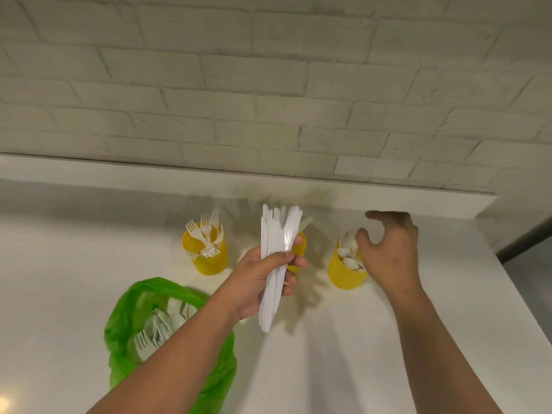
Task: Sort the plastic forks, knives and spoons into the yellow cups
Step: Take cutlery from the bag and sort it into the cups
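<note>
A white worktop (388,339) runs along a wall (268,85) of pale painted brick, with a low white ledge (119,171) where the two meet. Three yellow cups stand in a row near the back. The left cup (209,258) is full of white forks (206,231), prongs up. The right cup (343,273) holds white spoons (349,252). The middle cup (299,249) is mostly hidden behind the person's left hand (263,279).

That hand's grip is wrapped round a thick bundle of white knives (277,249), held upright with the blades up. It is raised above the worktop, just in front of the middle cup. The right hand (391,252) hovers at the spoon cup. Its grip is loose and holds nothing; the fingers are half-curled over the rim and the thumb is close to the spoons.

At the near left a green plastic bag (125,309) lies open on the worktop, partly under the left forearm, with more white cutlery (161,324) inside.
</note>
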